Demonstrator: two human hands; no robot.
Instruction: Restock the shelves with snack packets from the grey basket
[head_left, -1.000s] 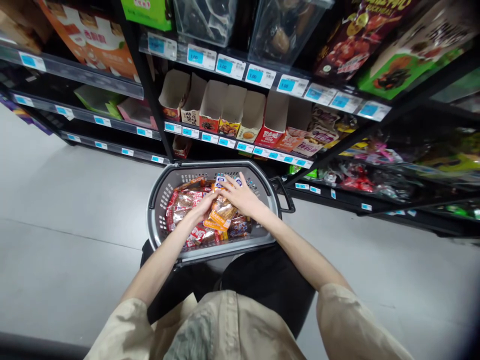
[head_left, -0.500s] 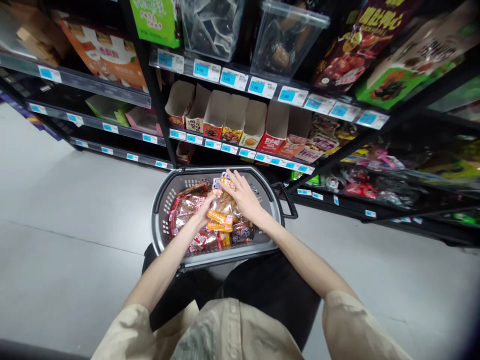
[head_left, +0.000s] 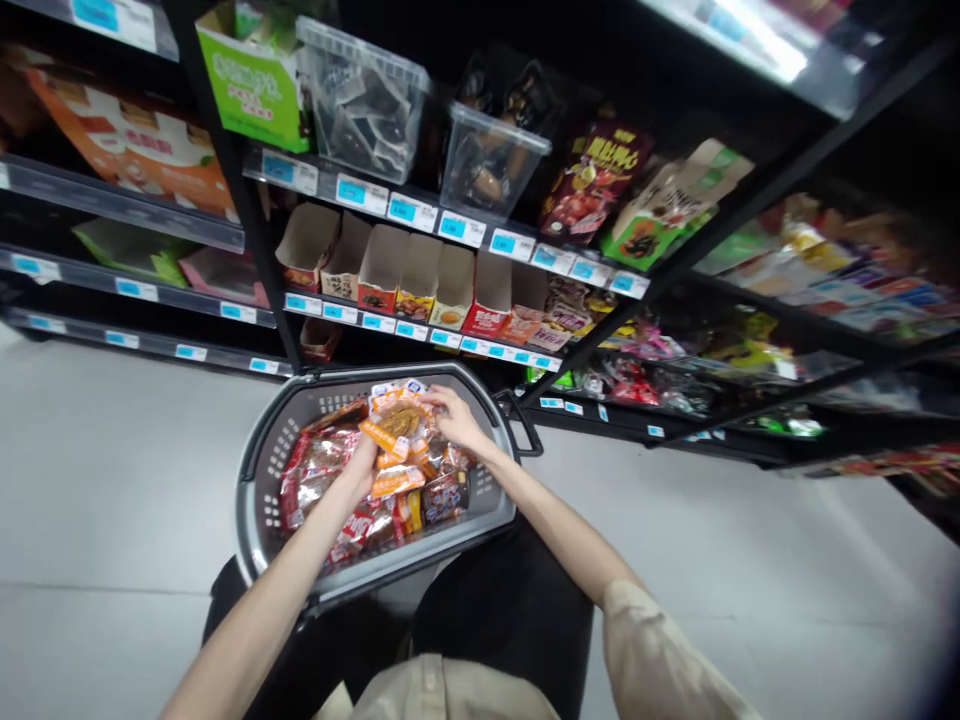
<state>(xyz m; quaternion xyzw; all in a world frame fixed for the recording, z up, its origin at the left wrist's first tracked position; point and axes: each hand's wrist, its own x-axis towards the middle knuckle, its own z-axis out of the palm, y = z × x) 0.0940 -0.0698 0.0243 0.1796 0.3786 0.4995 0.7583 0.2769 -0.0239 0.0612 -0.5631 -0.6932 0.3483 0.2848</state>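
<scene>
A grey plastic shopping basket rests on my lap, filled with several red and orange snack packets. Both hands are inside it, holding a bundle of orange snack packets lifted a little above the pile. My left hand grips the bundle from below on its near side. At the far right side, my right hand closes its fingers on the bundle's top edge.
Black store shelves stand ahead with blue price tags. A row of open cardboard display boxes sits at mid height, clear plastic bins above, and bagged snacks to the right. The basket's black handle points right. Grey floor lies on both sides.
The bundle of orange packets has come up from the pile between both hands. My view has tilted upward and swung right, so the basket now sits lower left.
</scene>
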